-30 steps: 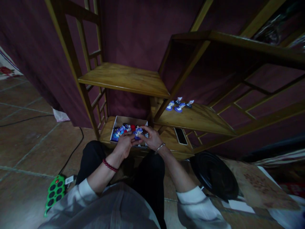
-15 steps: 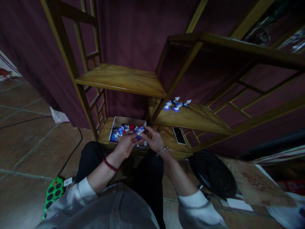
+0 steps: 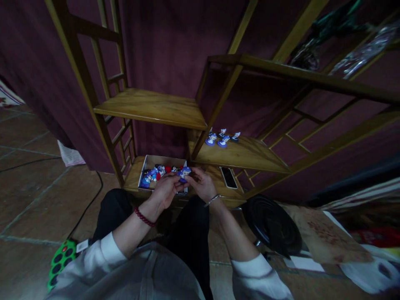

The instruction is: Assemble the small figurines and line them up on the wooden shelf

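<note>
A small purple-haired figurine (image 3: 184, 171) is held between both my hands, in front of the low shelf. My left hand (image 3: 165, 189) is closed on its lower left side, and my right hand (image 3: 201, 182) pinches it from the right. Fingers hide its base in part. Just behind my left hand is an open white box (image 3: 165, 160), with several small blue, red and black figurines (image 3: 153, 172) lying jumbled inside. On the shelf up to the right stand other figurines, including a purple one (image 3: 223, 141) and a black-and-white one (image 3: 235, 136).
A phone (image 3: 228, 178) lies on the bottom board, right of my hands. The wooden shelf unit (image 3: 153, 105) has an upright post close by. On the floor are a black round object (image 3: 271, 225), a green power strip (image 3: 62, 260) and a brown printed bag (image 3: 326, 233).
The view has shifted right, so the shelf and box appear a little farther left. Both hands keep hold of the figurine, which looks slightly turned between the fingers.
</note>
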Demonstrator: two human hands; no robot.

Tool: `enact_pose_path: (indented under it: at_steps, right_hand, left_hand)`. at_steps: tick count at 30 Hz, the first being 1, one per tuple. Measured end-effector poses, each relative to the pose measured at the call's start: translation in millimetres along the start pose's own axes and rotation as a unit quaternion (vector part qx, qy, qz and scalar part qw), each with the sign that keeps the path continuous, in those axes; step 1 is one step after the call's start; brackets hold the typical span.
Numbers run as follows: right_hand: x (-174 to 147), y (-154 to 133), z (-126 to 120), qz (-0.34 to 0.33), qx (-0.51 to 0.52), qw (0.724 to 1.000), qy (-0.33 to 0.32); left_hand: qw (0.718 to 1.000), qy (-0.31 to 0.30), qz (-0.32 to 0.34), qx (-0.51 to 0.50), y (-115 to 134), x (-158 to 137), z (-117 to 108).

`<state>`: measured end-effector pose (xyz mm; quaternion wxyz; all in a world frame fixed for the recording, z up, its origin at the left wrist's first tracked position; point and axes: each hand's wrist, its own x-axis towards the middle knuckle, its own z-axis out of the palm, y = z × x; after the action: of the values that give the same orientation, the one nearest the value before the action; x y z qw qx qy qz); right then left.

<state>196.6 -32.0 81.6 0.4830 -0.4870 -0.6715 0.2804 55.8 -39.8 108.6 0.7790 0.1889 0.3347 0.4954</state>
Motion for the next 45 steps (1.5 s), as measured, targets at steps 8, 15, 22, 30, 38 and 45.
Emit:
enact_pose_path:
  at_steps: [8,15,22,30,38,45]
  right_hand:
    - [-9,-12,-20,0.016,-0.015,1.0,0.013]
    - [-15,-9,-34,0.039,0.013,0.999,0.023]
    - [-14,-12,-47,0.047,0.031,0.997,0.044]
    - [-13,-2,-70,0.053,0.05,0.996,0.044]
    - [-10,-1,-86,0.08,0.063,0.993,0.057]
    - [-11,1,-95,0.078,0.071,0.993,0.05]
  left_hand:
    - [1.0,-0.002,0.002,-0.008,-5,-6,20]
    - [1.0,0.004,-0.004,0.014,-15,-4,35]
    - [0.999,0.002,-0.003,0.044,-24,1,49]
    - [0.996,-0.043,0.002,0.074,-27,5,65]
    - [0.992,-0.086,0.007,0.091,-37,14,74]
    - [0.991,-0.076,0.004,0.113,-43,19,82]
